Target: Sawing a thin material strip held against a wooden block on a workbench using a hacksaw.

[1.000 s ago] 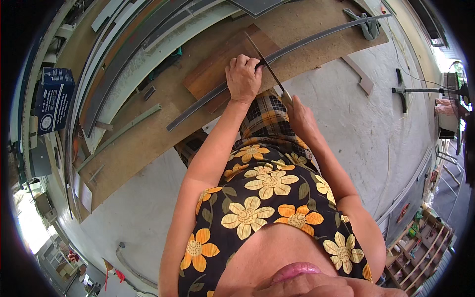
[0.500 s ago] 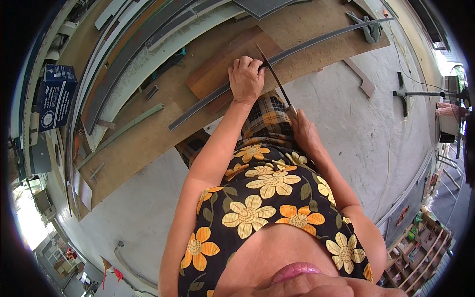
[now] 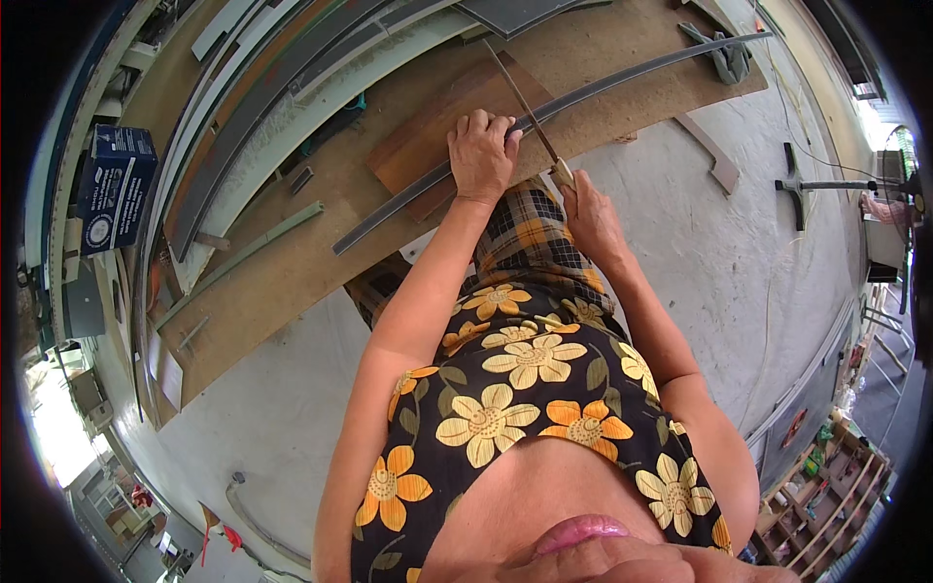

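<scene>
A long dark grey strip point(image 3: 622, 85) lies slantwise across a reddish-brown board point(image 3: 413, 136) on the workbench. Close to the blade, my left hand point(image 3: 483, 155) has its fingers wrapped round the strip. My right hand point(image 3: 591, 219) is closed on the light handle of a handsaw point(image 3: 533, 119). The saw's narrow blade crosses the strip just right of my left fingers, and its tip reaches over the board toward the far side. Whether the blade has cut into the strip is too small to tell.
Long panels and strips point(image 3: 292, 107) are stacked along the bench's far left, beside a dark blue box point(image 3: 117, 189). A thin greenish strip point(image 3: 248, 255) lies near them. A grey cloth point(image 3: 729, 60) rests at the far right end of the brown bench point(image 3: 243, 335).
My right hand has pushed the saw forward, away from me, so its handle is nearer the strip and its tip farther out. My left hand stays on the strip.
</scene>
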Tool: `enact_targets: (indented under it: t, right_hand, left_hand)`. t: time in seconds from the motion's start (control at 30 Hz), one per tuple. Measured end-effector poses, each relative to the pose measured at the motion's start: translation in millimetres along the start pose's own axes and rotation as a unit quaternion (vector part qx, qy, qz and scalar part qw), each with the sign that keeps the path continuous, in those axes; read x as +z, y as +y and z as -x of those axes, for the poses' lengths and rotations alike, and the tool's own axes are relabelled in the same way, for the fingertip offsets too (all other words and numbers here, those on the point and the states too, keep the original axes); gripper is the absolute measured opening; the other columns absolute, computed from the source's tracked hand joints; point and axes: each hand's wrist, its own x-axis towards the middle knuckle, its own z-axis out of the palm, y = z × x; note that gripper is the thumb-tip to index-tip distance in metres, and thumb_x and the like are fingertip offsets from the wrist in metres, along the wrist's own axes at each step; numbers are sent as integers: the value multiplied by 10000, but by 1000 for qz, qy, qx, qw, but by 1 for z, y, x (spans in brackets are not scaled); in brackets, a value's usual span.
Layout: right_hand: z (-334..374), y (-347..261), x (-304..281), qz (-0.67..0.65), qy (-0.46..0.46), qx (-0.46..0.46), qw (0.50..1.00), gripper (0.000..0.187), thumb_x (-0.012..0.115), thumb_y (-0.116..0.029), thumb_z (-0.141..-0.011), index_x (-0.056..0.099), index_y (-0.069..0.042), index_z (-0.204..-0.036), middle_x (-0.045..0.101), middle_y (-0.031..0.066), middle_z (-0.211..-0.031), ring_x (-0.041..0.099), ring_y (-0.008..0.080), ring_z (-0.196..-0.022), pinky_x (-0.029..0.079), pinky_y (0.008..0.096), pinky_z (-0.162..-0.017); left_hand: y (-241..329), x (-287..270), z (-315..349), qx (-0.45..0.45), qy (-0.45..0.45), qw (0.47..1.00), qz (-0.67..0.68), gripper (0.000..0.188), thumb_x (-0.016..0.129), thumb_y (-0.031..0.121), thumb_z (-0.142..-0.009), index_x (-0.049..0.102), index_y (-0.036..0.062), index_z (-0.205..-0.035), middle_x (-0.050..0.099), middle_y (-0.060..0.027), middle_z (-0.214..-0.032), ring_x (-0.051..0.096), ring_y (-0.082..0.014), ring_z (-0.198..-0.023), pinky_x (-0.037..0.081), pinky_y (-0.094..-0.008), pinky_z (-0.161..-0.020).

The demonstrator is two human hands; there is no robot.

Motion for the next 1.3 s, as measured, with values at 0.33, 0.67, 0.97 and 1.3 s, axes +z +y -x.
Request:
enact_targets:
  t: [0.33, 0.67, 0.97, 1.3]
  right_hand:
    - [1, 5, 6, 13, -27, 16, 999, 186, 481, -225, -1010, 438, -50, -1056, 634, 314, -815, 603, 533, -792, 448, 592, -667]
    - [4, 3, 5, 22, -39, 23, 999, 180, 484, -213, -1014, 445, -38, -1031, 612, 320, -823, 580, 536, -811, 423, 591, -671]
    - [-48, -13, 21, 20, -14, -3, 1000, 183, 487, -195, -1003, 445, -22, -1040, 614, 338, -855, 569, 550, -859, 420, 602, -705]
    - [38, 11, 6, 12, -78, 112, 991, 205, 482, -248, -1006, 441, -59, -1074, 625, 337, -841, 574, 561, -833, 429, 619, -695]
  left_hand:
    - [-1, 0, 0, -7, -13, 1000, -3, 162, 759, 230, -778, 696, 177, -917, 576, -4, -929, 567, -236, -932, 444, -410, -800]
    - [-1, -1, 0, -8, -7, 1000, 3, 167, 760, 219, -775, 693, 178, -923, 576, -3, -930, 563, -233, -937, 444, -408, -806]
    - [-1, 0, 0, -14, -10, 1000, 4, 182, 767, 212, -763, 698, 177, -928, 575, -1, -924, 565, -234, -935, 445, -412, -803]
    - [-1, 0, 0, -10, -12, 1000, 3, 176, 770, 227, -771, 708, 181, -929, 562, 1, -924, 558, -228, -937, 446, -407, -803]
